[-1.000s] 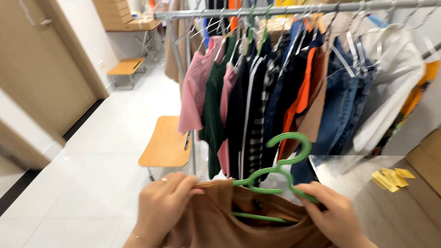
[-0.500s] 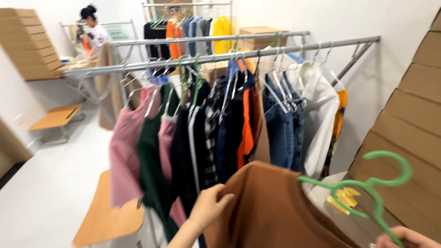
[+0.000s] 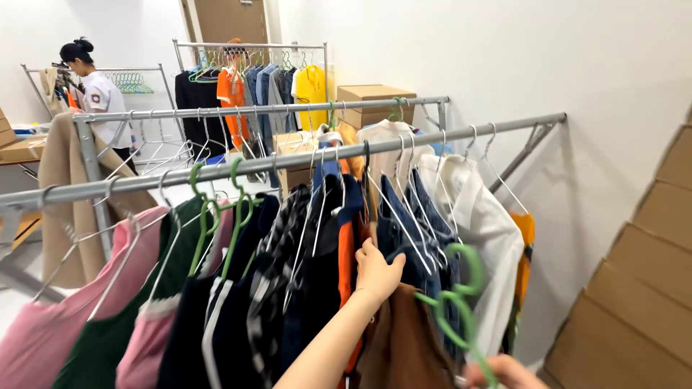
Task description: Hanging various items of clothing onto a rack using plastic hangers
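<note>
My left hand (image 3: 378, 272) reaches up into the row of clothes on the near grey rail (image 3: 303, 160), its fingers pressing against the orange and blue garments. My right hand (image 3: 504, 372), at the bottom edge, grips the base of a green hanger (image 3: 458, 302) whose hook curls up just below the rail. A brown garment (image 3: 404, 346) hangs from that hanger, between my two hands. Beside it hang blue denim pieces and a white shirt (image 3: 484, 230).
Stacked cardboard boxes (image 3: 641, 302) stand at the right against the white wall. Behind are two more clothes racks (image 3: 252, 109), more boxes (image 3: 371, 97), and a person in a white top (image 3: 97, 97) at the far left. A beige coat (image 3: 68, 194) hangs at the rail's left end.
The view has lifted from the floor to the rail. The brown garment on its green hanger has risen from my lap up to the rail, and my left hand has moved into the hanging clothes.
</note>
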